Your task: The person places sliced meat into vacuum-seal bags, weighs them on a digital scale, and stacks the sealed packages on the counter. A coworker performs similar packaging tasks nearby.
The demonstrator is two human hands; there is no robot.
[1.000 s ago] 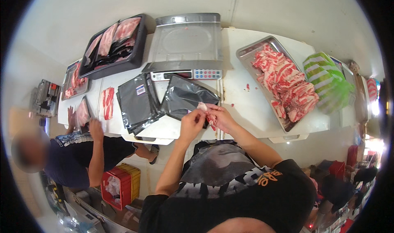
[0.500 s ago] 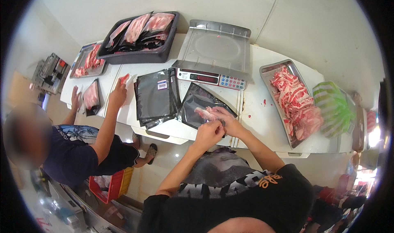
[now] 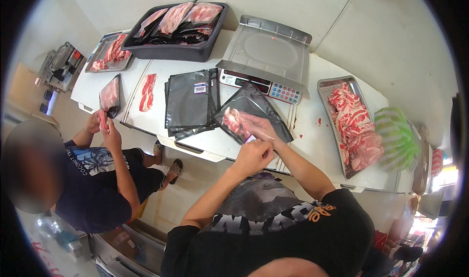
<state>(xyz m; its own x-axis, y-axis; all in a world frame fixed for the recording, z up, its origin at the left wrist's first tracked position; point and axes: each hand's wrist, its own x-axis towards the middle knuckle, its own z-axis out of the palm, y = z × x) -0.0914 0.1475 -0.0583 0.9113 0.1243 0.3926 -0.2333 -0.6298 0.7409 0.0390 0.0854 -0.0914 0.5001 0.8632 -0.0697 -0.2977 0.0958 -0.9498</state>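
My left hand (image 3: 255,159) is closed at the near edge of a plastic packing bag (image 3: 266,107) with a black back, pinching it beside a small label. My right hand (image 3: 264,129) grips raw sliced meat (image 3: 234,122), red and white, at the bag's near half. Whether the fingers are fully under the clear film, I cannot tell. To the left lies a stack of flat black bags (image 3: 185,103), the top one bearing a label. Just beyond my bag stands a digital scale (image 3: 266,50) with a steel pan.
A steel tray (image 3: 324,84) of sliced meat is on the right, by a green-striped plastic bag (image 3: 396,138). A dark tub (image 3: 168,53) of filled packs stands at the back. On the left, a co-worker's hands (image 3: 105,130) hold a meat slice near a filled pack (image 3: 110,95).
My right hand and the meat have shifted slightly left and nearer, with more red meat showing. The co-worker's hands have drawn together, and a meat strip lies on the table there.
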